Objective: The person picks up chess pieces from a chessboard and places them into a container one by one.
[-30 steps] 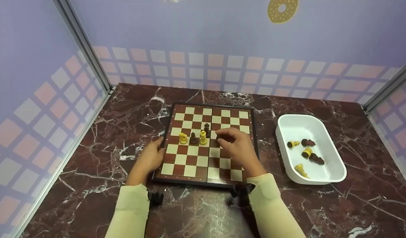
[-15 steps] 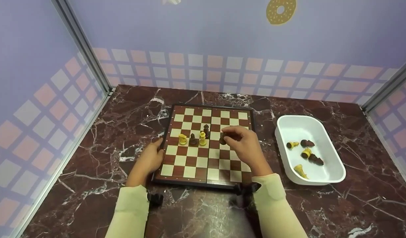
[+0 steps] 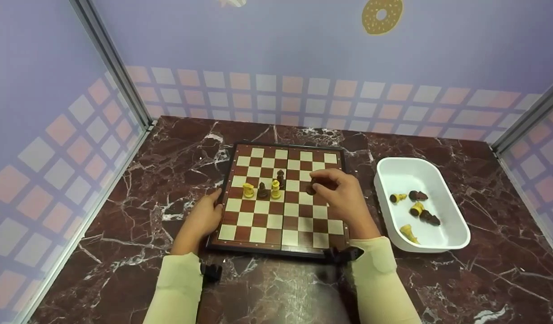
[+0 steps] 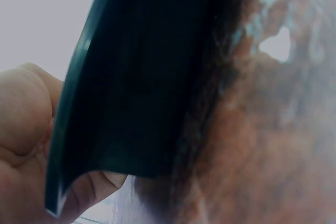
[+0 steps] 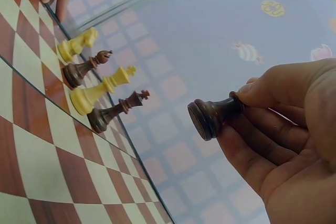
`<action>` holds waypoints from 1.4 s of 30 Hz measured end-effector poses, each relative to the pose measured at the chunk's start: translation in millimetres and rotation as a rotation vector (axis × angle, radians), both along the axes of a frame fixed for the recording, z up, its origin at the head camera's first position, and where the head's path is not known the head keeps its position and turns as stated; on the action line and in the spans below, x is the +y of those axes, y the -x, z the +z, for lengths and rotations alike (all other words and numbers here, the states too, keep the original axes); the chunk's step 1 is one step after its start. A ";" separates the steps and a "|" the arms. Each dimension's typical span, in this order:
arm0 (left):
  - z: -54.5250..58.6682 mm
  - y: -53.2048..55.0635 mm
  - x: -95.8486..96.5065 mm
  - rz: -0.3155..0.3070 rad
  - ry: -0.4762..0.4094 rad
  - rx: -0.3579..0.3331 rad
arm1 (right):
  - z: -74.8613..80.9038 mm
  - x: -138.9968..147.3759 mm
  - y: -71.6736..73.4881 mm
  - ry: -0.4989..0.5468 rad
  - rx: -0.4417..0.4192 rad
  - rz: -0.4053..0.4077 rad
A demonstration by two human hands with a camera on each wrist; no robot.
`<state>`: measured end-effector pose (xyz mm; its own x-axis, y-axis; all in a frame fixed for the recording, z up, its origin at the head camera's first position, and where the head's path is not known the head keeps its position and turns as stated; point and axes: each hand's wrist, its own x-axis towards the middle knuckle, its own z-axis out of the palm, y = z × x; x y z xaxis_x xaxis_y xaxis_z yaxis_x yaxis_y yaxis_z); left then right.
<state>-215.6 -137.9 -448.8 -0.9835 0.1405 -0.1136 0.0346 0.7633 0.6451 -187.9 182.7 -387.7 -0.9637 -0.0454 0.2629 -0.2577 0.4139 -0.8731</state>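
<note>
My right hand (image 3: 343, 198) pinches a dark brown chess piece (image 5: 212, 116) above the right half of the chessboard (image 3: 254, 220). Fingertips hide the top of that piece; its round base shows in the right wrist view, apart from the board. My left hand (image 3: 205, 216) holds the board's left edge, and the board's dark side (image 4: 131, 77) fills much of the left wrist view. Standing in a cluster on the board are a yellow knight (image 3: 248, 190), a dark bishop (image 5: 81, 72), a yellow king (image 3: 276, 190) and a dark king (image 5: 118, 111) behind it.
To the board's right stands a white plastic tray (image 3: 442, 193) with several yellow and dark chess pieces lying in it. Beneath everything is a dark red marbled table (image 3: 182, 153). Patterned walls (image 3: 258, 54) close in the back and sides.
My right hand has shifted to the right over the board, carrying the dark chess piece away from the standing cluster. My left hand stays at the board's left edge.
</note>
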 end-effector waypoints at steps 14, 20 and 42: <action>0.5 0.7 1.6 0.002 0.028 -0.001 | 5.9 15.0 -1.8 0.059 -0.007 -0.009; 0.5 0.4 1.6 0.003 0.027 0.005 | 18.1 15.0 -7.2 0.137 0.000 -0.037; -0.4 -0.5 0.5 0.006 0.032 0.019 | 40.1 28.8 -20.6 0.056 0.024 -0.137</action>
<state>-215.0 -137.4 -449.1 -0.9864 0.1311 -0.0996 0.0416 0.7840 0.6194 -167.3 211.5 -347.6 -0.9534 0.1020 0.2839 -0.2226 0.3972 -0.8903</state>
